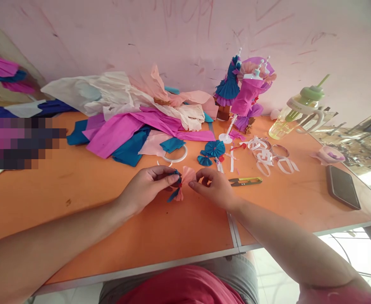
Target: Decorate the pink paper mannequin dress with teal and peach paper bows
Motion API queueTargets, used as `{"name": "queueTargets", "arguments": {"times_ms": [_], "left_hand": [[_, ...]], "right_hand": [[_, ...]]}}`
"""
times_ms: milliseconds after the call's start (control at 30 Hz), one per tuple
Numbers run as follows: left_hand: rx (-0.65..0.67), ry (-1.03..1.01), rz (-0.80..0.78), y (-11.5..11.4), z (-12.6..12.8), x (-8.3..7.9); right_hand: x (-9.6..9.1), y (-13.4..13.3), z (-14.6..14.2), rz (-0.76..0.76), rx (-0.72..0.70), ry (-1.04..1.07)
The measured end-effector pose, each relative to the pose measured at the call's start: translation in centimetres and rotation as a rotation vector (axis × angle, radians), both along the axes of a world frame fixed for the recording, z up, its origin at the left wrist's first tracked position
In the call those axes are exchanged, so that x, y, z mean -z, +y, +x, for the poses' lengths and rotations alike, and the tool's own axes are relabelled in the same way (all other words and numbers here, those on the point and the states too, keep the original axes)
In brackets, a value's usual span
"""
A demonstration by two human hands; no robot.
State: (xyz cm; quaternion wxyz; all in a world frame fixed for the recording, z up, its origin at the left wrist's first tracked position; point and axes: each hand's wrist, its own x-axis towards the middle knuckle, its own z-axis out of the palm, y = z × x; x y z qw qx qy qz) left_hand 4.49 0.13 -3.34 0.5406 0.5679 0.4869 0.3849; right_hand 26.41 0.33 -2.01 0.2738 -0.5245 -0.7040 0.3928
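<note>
My left hand and my right hand meet over the orange table, both pinching a small pleated paper piece in pink with a blue part. The left fingers close on its blue end, the right fingertips on the pink fan's edge. Just beyond lie two blue pleated paper fans and a roll of white tape. Small yellow-handled snips lie right of my right hand.
A heap of crepe paper in white, pink, magenta and blue covers the back. Paper dresses on white stands stand at the back right, beside white paper strips, a green-lidded bottle, a phone and a small pink cup.
</note>
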Motion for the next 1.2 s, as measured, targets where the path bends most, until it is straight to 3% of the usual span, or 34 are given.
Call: {"name": "queueTargets", "arguments": {"times_ms": [133,267,433,567,700,867,1067,1200], "left_hand": [[-0.107,-0.179,-0.165,0.1,0.3,0.4],[-0.032,-0.2,-0.17,0.0,0.7,0.3],[0.023,0.003,-0.123,-0.2,0.7,0.0],[0.07,0.132,-0.047,-0.5,0.8,-0.1],[0.087,0.078,-0.099,-0.7,0.9,0.0],[0.029,-0.041,-0.099,-0.5,0.7,0.0],[0.229,0.004,-0.134,-0.6,0.8,0.1],[0.016,-0.026,-0.066,-0.2,0.6,0.5]], "right_hand": [[0.5,0.4,0.0,-0.195,-0.033,0.112],[0.7,0.4,0.0,-0.311,-0.066,0.232],[0.3,0.1,0.0,-0.157,-0.003,0.252],[0.3,0.1,-0.1,-0.163,-0.123,0.2],[0.5,0.2,-0.2,-0.162,-0.124,0.143],[1.2,0.7,-0.1,-0.233,-0.026,0.238],[0.9,0.3,0.0,-0.188,-0.047,0.246],[0.0,-0.2,0.0,-0.35,-0.124,0.326]]}}
